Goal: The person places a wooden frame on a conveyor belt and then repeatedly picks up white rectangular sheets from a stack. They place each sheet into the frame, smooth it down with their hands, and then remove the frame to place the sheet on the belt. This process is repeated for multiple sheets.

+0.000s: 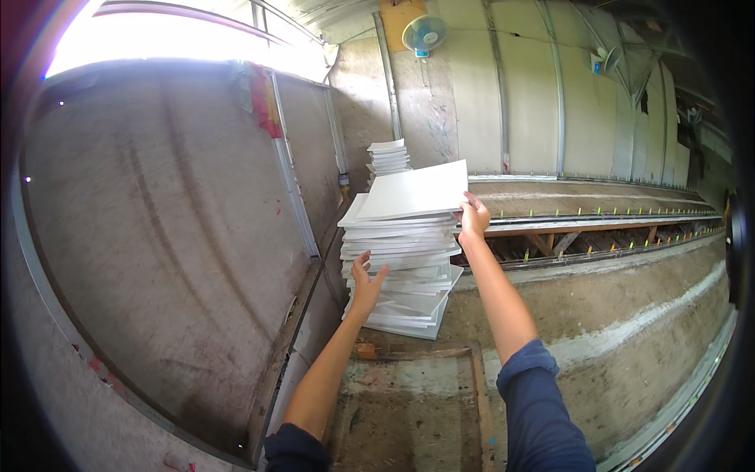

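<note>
A tall uneven stack of white flat panels stands in front of me on the concrete surface. My right hand grips the right edge of the top white panel, which is tilted up off the stack. My left hand is open, fingers spread, against the left front side of the stack about halfway down. Both forearms reach in from the lower edge, with dark blue sleeves pushed up.
A second stack of white panels stands behind the first by the wall. A large grey slab fills the left. Long concrete beds with metal rails run off to the right. A fan hangs on the back wall.
</note>
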Action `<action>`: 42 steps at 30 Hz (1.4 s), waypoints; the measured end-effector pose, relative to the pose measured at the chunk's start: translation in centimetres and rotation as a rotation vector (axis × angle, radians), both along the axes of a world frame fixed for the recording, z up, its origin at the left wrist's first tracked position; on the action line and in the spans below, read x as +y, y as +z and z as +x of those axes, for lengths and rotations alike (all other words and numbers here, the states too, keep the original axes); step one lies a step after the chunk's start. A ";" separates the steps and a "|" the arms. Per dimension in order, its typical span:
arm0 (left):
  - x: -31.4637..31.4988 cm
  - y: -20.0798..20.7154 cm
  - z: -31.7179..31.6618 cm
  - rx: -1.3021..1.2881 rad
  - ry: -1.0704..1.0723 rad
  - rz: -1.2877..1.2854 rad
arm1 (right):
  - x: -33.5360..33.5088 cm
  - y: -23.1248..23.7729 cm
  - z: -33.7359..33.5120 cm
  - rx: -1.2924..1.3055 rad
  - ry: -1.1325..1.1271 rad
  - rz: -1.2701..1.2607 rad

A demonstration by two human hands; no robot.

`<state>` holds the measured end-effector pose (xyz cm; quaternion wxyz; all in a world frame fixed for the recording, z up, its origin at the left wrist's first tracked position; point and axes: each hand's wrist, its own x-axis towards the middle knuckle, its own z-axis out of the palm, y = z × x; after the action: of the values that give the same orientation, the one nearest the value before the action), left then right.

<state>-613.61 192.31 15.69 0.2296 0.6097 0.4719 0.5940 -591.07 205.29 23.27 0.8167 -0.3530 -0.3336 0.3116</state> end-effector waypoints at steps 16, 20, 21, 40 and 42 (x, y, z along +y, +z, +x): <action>-12.6 5.0 -8.1 -0.867 -0.619 -0.064 | -27.8 -3.9 4.9 0.010 0.516 -0.007; -16.6 1.7 -9.8 -0.601 -0.470 -0.272 | -33.1 -7.9 4.6 -0.076 0.507 -0.136; -18.0 1.0 -9.9 -0.565 -0.379 -0.349 | -34.6 -8.0 4.3 -0.091 0.491 -0.158; -32.5 -16.7 -15.8 0.330 -0.194 -0.378 | -41.4 -21.9 -4.0 -0.513 0.481 -0.560; -32.6 -17.7 -15.1 0.602 -0.112 -0.266 | -41.2 -24.4 -3.8 -0.505 0.503 -0.589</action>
<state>-628.73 159.72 -2.06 0.1899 0.7476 0.5575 0.3070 -594.88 164.13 -1.13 0.4739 -0.5430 -0.4944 0.4859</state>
